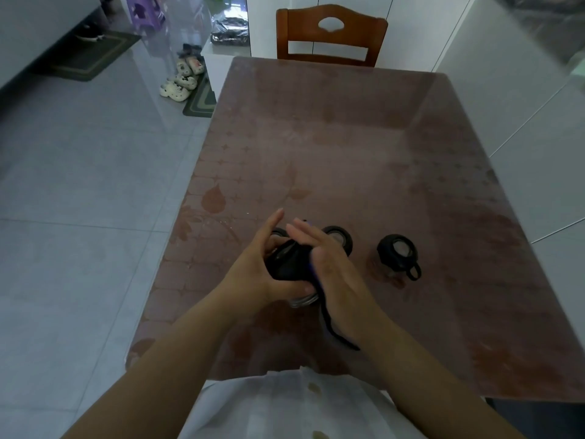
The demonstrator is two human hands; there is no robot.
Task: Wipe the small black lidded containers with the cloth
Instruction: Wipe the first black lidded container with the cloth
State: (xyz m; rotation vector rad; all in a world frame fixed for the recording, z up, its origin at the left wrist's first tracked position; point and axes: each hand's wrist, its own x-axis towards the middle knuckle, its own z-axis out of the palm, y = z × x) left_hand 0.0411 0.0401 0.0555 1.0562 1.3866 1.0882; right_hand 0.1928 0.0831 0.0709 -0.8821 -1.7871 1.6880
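Fingers of left hand [253,267] curl round the held container [300,300] from the left, index tip sticking up. Only its clear base shows below the palm. Right hand [329,267] fingers straight and together, pressing black cloth [286,261] onto the container's top; cloth tail dangles under the right wrist. On the bench [348,137] behind the hands: hidden container [278,232] mostly covered by the left fingers, middle container [340,240] just past the right fingers, right container [397,253] apart, loop on its lid. Wooden chair [330,36] at far end.
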